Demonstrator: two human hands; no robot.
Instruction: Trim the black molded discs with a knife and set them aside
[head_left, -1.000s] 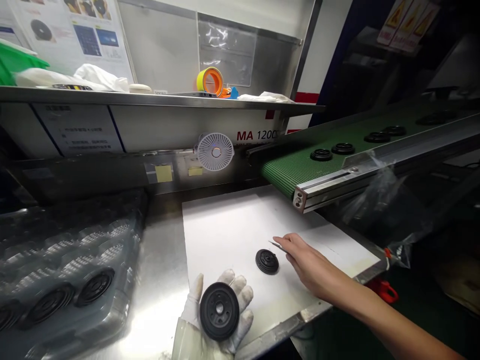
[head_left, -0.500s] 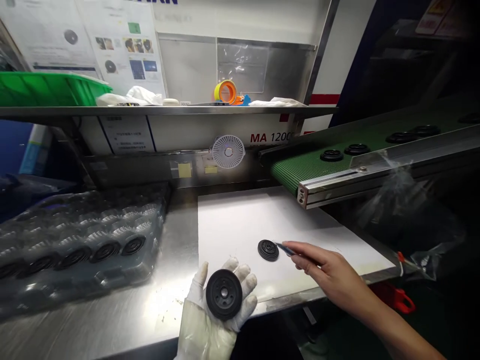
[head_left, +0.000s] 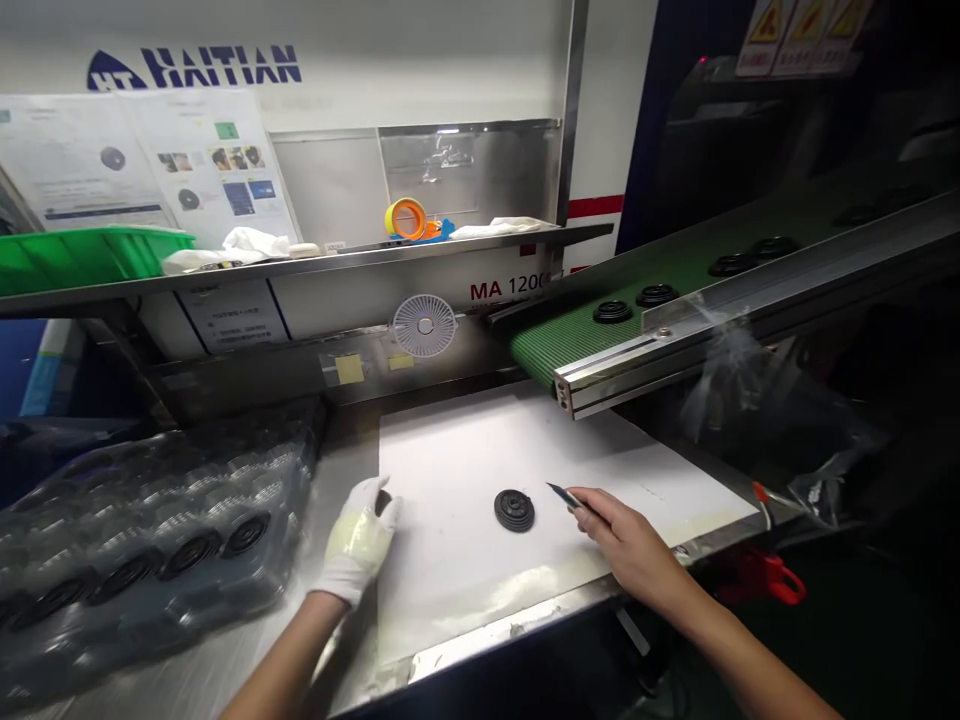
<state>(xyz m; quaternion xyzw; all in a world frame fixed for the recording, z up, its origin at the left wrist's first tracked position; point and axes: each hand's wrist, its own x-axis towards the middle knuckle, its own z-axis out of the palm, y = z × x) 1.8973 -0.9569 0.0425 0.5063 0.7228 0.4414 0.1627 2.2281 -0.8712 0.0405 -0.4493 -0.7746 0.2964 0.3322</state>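
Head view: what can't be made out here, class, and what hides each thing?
In the head view:
Dark object: mostly hidden by the gloved left hand; its full shape doesn't show.
Pointed tool: rear part covered by the right hand.
Clear tray: cut off by the picture's left edge.
Posted sheets: print too small and blurred.
Farthest discs on the green belt: lost in shadow.

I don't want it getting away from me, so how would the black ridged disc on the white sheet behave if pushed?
The black ridged disc would probably slide rather than roll or tip, since it lies flat on the white sheet. It's likely fairly stiff, as its round outline shows no sagging.
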